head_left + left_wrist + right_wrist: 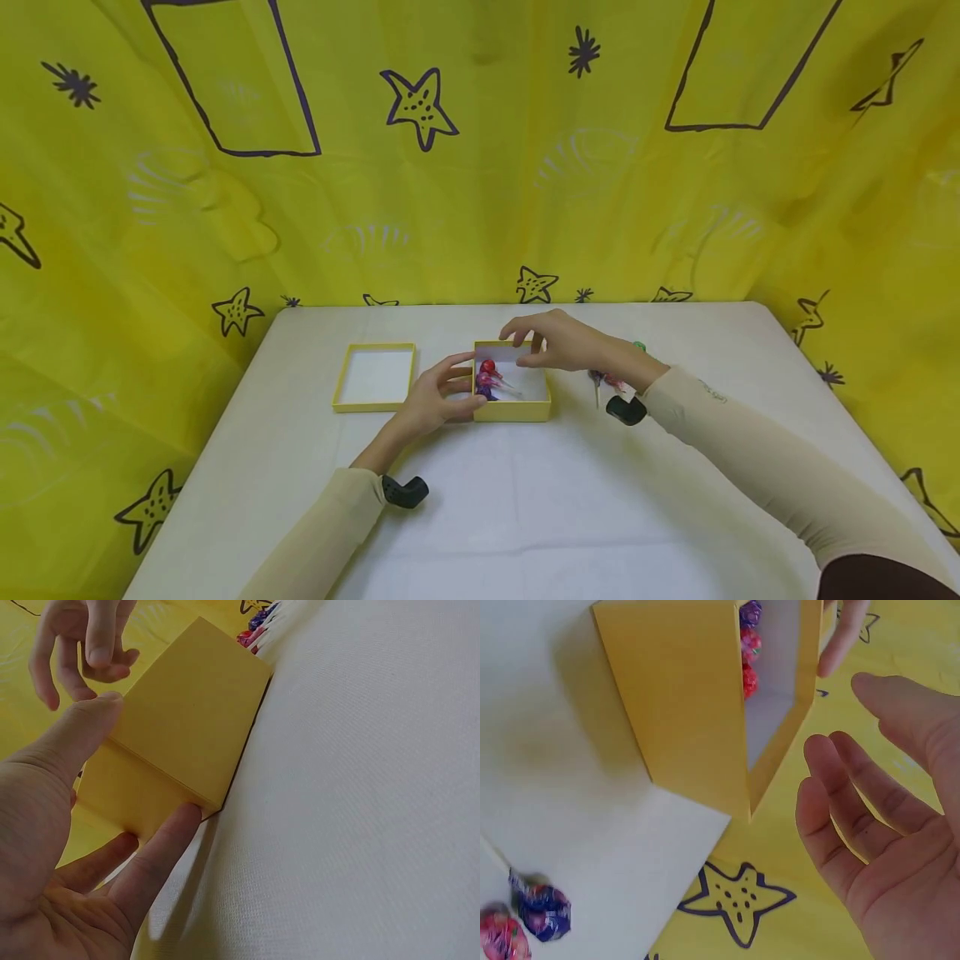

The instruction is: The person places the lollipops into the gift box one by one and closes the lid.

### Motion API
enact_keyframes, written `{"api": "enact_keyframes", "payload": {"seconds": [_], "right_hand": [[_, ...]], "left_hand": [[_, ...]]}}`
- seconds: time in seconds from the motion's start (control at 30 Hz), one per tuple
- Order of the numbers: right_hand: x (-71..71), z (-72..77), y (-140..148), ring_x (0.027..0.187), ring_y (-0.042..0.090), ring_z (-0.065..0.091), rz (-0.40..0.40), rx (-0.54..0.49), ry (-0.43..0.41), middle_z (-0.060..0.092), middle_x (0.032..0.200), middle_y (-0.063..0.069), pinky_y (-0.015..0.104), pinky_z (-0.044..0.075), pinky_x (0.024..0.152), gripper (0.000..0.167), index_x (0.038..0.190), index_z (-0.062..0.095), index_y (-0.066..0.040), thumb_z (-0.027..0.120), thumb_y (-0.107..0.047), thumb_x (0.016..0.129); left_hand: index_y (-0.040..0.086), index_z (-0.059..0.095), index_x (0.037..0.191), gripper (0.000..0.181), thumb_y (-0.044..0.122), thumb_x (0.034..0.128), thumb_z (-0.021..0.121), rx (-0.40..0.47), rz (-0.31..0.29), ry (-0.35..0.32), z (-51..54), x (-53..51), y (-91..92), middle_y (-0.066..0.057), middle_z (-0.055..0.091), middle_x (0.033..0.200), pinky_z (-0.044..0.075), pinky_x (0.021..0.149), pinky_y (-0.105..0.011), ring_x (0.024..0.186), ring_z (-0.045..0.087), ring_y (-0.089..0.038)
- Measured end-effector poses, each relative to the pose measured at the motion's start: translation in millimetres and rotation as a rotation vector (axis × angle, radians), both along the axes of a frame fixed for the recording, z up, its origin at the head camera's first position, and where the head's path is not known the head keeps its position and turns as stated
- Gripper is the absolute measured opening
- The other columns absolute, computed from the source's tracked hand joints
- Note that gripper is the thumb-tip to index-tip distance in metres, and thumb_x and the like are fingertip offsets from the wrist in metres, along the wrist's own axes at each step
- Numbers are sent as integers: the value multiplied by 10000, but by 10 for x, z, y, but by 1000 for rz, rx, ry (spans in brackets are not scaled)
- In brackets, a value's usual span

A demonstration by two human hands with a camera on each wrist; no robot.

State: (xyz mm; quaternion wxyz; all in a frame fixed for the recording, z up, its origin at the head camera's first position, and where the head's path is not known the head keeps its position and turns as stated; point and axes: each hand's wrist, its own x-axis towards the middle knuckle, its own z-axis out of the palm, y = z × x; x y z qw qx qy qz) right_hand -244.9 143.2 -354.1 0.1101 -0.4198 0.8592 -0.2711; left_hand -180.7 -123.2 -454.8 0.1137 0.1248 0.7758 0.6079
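A yellow box (pixel 517 412) with a white inside stands uncovered on the table. Red (pixel 488 366), pink (pixel 483 380) and purple (pixel 486 392) wrapped lollipops lie together at its left side, sticks pointing right. My left hand (pixel 437 395) grips the box's left end; in the left wrist view its thumb is at the upper edge and its fingers press the yellow wall. Over the box's right part hovers my right hand (pixel 564 340), fingers loosely bent and apart, holding nothing. Right of the box, partly behind my right forearm, lie a purple lollipop (pixel 544 907) and a pink one (pixel 502 935).
To the left lies a shallow yellow-rimmed lid (pixel 375 375), white side up. A green lollipop (pixel 639 346) shows just behind the right forearm. The white-covered table (pixel 517 500) ends at a yellow curtain (pixel 480 208) with starfish drawings.
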Motion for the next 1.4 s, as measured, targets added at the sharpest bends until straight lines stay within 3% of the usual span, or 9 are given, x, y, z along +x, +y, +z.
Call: {"api": "enact_keyframes", "payload": {"seconds": [0.33,0.67,0.97,1.17,1.4], "right_hand": [[10,42,348,856,193,685,-106,10,6,701,1138,143,343,598,778,461,1349,625,-137,791,-159,920],[26,-28,624,830,189,676,-169,14,-5,694,1111,131,341,593,745,467,1349,605,-117,787,-149,920],[-18,-189,884,875,277,672,-306,90,-61,690,1169,221,344,580,650,487,1381,562,-114,765,-197,946],[-18,-305,1005,899,283,673,-384,176,-98,708,1140,193,385,560,717,478,1376,560,-103,750,-245,961],[-34,-414,1006,824,240,633,-427,257,-163,725,1021,120,350,540,675,420,1320,594,-99,738,-276,967]], "left_hand": [[182,449,1552,772,176,884,836,-25,-1,16,-13,-11,2,-181,539,1480,521,1030,-462,1281,595,-343],[175,441,1556,782,167,882,838,-12,-15,26,-26,-22,-6,-176,537,1482,515,1039,-462,1285,591,-341],[176,444,1555,784,170,879,841,-14,-4,23,-22,-9,-8,-169,540,1482,519,1035,-466,1284,590,-340],[170,433,1560,780,179,890,832,-9,-13,20,-13,-5,-8,-175,532,1486,524,1029,-468,1289,582,-348],[189,431,1563,779,186,893,829,-7,-12,-9,-7,-5,-8,-175,511,1509,552,983,-457,1324,555,-369]]}}
